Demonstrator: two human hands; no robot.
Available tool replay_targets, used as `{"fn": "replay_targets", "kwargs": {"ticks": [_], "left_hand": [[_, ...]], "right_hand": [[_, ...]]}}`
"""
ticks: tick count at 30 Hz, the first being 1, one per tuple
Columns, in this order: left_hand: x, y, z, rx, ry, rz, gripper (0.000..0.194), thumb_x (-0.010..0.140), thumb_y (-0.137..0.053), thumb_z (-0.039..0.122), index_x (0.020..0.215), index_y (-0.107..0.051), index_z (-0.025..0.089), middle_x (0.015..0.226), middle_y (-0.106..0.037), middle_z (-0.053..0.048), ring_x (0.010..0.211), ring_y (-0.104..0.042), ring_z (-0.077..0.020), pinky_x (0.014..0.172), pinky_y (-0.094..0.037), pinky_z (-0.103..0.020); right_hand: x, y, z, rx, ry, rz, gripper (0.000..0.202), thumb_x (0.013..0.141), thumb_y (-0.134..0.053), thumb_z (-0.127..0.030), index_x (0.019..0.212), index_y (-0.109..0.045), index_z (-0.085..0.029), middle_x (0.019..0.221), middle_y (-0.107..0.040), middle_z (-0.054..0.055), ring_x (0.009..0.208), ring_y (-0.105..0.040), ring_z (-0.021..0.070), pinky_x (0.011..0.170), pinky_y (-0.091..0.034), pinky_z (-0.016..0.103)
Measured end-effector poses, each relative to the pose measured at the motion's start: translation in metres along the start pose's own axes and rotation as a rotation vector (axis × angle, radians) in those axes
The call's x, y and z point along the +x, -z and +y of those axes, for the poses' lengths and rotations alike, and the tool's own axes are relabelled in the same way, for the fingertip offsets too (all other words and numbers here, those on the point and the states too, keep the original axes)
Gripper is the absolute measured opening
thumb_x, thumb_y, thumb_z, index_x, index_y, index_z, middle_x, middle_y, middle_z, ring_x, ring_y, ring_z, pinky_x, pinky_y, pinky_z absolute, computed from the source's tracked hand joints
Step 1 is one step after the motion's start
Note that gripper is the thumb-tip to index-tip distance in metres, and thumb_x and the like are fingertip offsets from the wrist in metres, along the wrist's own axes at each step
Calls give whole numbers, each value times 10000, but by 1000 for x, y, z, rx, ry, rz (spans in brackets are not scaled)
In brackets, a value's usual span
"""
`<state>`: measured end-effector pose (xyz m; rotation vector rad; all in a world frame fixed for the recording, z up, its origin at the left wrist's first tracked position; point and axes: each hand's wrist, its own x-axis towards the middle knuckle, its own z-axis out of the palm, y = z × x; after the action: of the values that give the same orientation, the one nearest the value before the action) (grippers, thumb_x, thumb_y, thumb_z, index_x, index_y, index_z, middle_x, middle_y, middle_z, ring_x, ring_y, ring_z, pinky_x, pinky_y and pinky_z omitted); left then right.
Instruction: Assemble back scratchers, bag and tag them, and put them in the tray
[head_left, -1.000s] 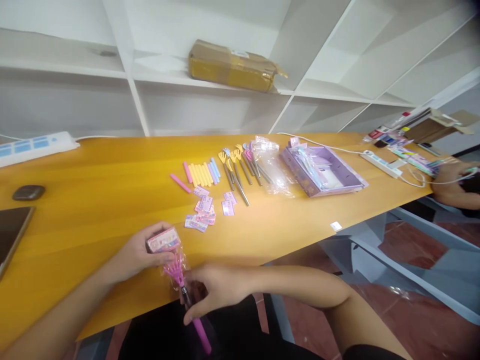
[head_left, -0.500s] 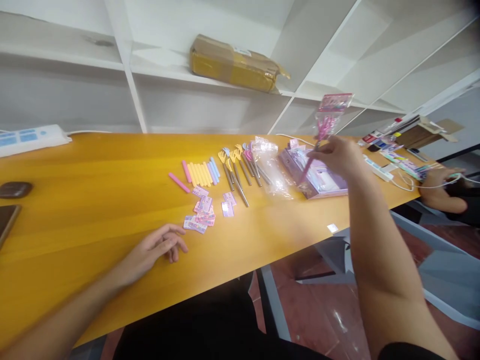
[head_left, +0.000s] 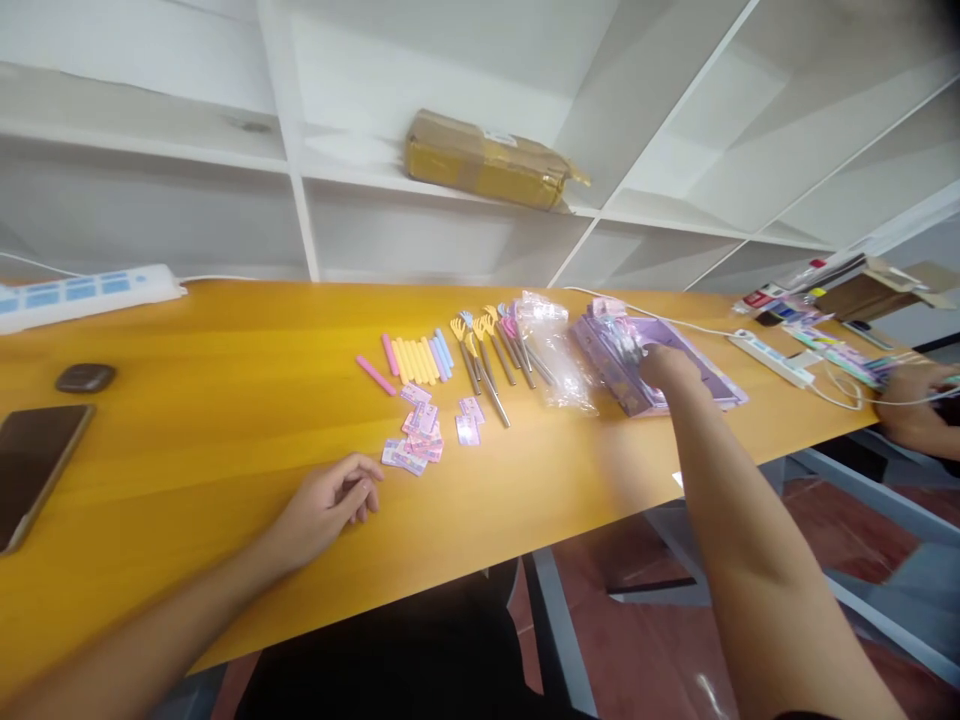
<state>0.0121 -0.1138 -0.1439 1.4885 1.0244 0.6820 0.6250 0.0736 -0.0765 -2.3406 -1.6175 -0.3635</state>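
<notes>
My left hand (head_left: 330,507) rests on the table near its front edge, fingers loosely curled and apart, holding nothing. Just beyond it lie small pink and purple cards (head_left: 424,440). My right hand (head_left: 667,368) reaches into the purple box (head_left: 701,365); its fingertips are hidden, at a clear packet whose grip I cannot make out in full. Left of the box are clear plastic bags (head_left: 555,350) and metal-handled sticks with small hand-shaped ends (head_left: 491,365). Pink, yellow and blue tubes (head_left: 416,360) lie in a row further left.
A phone (head_left: 37,465), a dark oval object (head_left: 85,377) and a power strip (head_left: 90,292) are at the left. A taped parcel (head_left: 487,165) sits on the shelf. At the right are another power strip (head_left: 772,357) and another person's hand (head_left: 919,400).
My right hand has lowered the packaged pink stick from above the table into the purple box. My left fingers have curled in slightly. The view has shifted a little to the left.
</notes>
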Motion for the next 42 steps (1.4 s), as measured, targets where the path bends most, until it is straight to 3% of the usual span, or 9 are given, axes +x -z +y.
{"fn": "replay_targets", "kwargs": {"ticks": [3, 5, 9, 12, 17, 22, 27, 33, 42], "left_hand": [[-1, -2, -1, 6, -11, 27, 191, 1074, -479, 367, 1077, -599, 218, 817, -688, -5, 658, -605, -139, 649, -493, -288], [-3, -2, -2, 23, -13, 20, 176, 1068, -486, 349, 1045, -601, 217, 811, -689, -2, 654, -608, -134, 646, -492, -279], [5, 7, -2, 75, -15, -66, 194, 1059, -486, 347, 986, -608, 215, 795, -696, -3, 645, -619, -134, 624, -491, -265], [33, 31, 0, 191, -81, -38, 196, 1032, -501, 336, 946, -625, 210, 792, -708, -9, 659, -642, -144, 643, -508, -274], [96, 94, 3, 458, -177, 280, 133, 947, -533, 295, 923, -636, 214, 777, -702, -3, 672, -640, -161, 707, -501, -305], [114, 119, -3, 503, -137, 424, 178, 963, -452, 282, 1046, -595, 215, 828, -694, -16, 718, -640, -179, 721, -494, -317], [106, 107, -3, 696, -150, 303, 298, 942, -538, 272, 1207, -664, 221, 871, -688, -14, 766, -615, -206, 751, -452, -334], [106, 98, 0, 1030, -246, 178, 577, 1010, -426, 221, 1580, -517, 219, 1057, -681, -90, 912, -619, -253, 857, -473, -366], [110, 98, -4, 1173, -250, 151, 567, 1033, -392, 232, 1572, -558, 290, 986, -637, -86, 944, -601, -289, 845, -471, -379]], "right_hand": [[-7, -2, -14, -34, -101, -9, 421, 853, -572, -172, 1206, -742, -17, 1208, -648, 403, 1091, -633, 396, 835, -466, 491], [-6, -2, -29, -20, -93, -2, 493, 888, -548, -181, 1345, -701, -79, 1344, -633, 337, 1158, -630, 372, 897, -480, 470], [-2, -3, -74, 128, 52, -17, 331, 929, -585, -260, 1178, -791, -189, 1168, -768, 170, 1033, -695, 301, 910, -514, 390], [-5, -14, -116, 318, 163, -15, 239, 924, -614, -284, 1016, -808, -178, 1008, -805, 136, 930, -714, 281, 882, -529, 368], [-16, -54, -164, 391, 119, 24, 257, 936, -584, -311, 1000, -793, -175, 1048, -803, 161, 938, -708, 291, 881, -535, 378], [-23, -89, -165, 412, 61, 53, 356, 993, -472, -321, 1094, -763, -144, 1089, -782, 195, 960, -690, 302, 905, -533, 400], [-27, -96, -156, 425, 134, 24, 369, 1016, -499, -405, 1046, -767, -153, 1120, -762, 179, 982, -673, 281, 943, -505, 375], [-27, -97, -155, 391, 177, -18, 444, 1017, -547, -553, 968, -755, -164, 1046, -747, 148, 902, -654, 247, 888, -506, 351], [-24, -102, -155, 305, 236, -57, 367, 1005, -590, -491, 1043, -764, -170, 1141, -721, 168, 900, -659, 269, 896, -513, 385]]}}
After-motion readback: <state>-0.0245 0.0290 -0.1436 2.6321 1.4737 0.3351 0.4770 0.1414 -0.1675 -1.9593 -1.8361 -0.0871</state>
